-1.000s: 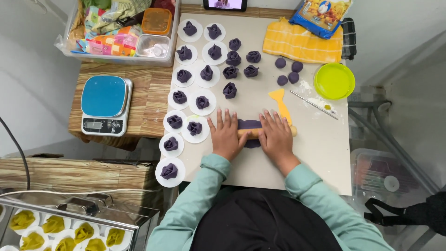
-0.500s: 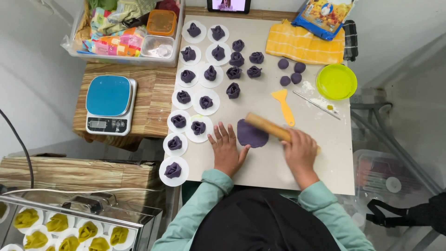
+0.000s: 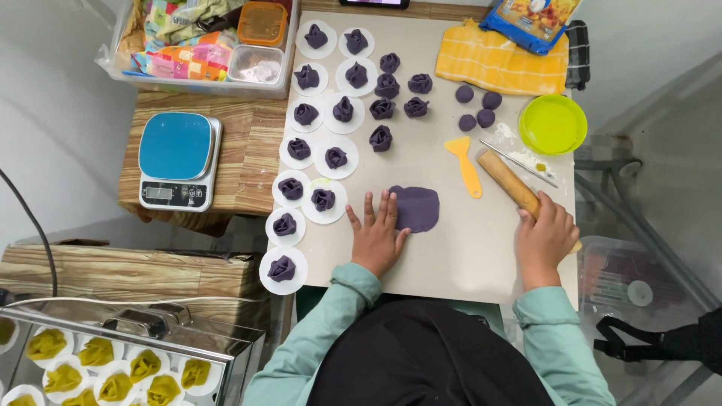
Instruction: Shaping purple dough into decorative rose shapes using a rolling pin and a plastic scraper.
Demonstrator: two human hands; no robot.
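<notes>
A flattened sheet of purple dough [image 3: 417, 207] lies on the beige work mat [image 3: 451, 256]. My left hand [image 3: 376, 237] rests flat on the mat, fingers spread, its fingertips touching the dough's left edge. My right hand [image 3: 547, 239] grips the near end of a wooden rolling pin [image 3: 511, 183], which lies off to the right of the dough. A yellow scraper [image 3: 465, 163] lies between the dough and the pin.
Several purple rose-shaped buns on white paper rounds [image 3: 323, 200] fill the mat's left and far side. Purple dough balls [image 3: 476, 107], a green bowl [image 3: 553, 124], a yellow cloth [image 3: 500, 56], a blue kitchen scale [image 3: 177, 159], a plastic bin [image 3: 203, 41] and a steamer tray of yellow buns [image 3: 113, 368] surround it.
Both hands were rolling the pin over the dough. My right hand has carried the pin off to the right, and my left hand has let go and settled flat beside the dough.
</notes>
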